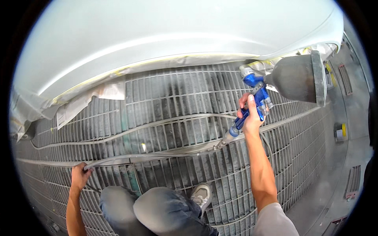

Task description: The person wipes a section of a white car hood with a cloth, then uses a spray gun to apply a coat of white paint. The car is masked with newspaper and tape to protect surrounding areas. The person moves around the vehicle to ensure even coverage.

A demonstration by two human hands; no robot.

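My right hand (252,118) is wrapped round the grip of a blue spray gun (260,96), held out at the right. A large grey paint cup (295,77) joins the gun and points to the right, lying on its side. From the grip's lower end, a fitting leads to a pale air hose (157,155) that runs left. My left hand (80,176), low at the left, is closed round this hose. Beyond both hands stretches a pale, glossy vehicle body panel (177,23); the gun's nozzle end is near its lower edge.
Masking paper (112,91) and yellow tape line the panel's lower edge. Underfoot is metal floor grating (173,92), with more hose lying across it. My bent knees (161,208) and a shoe (201,195) are at the bottom. A yellow-marked can (339,132) stands at the right.
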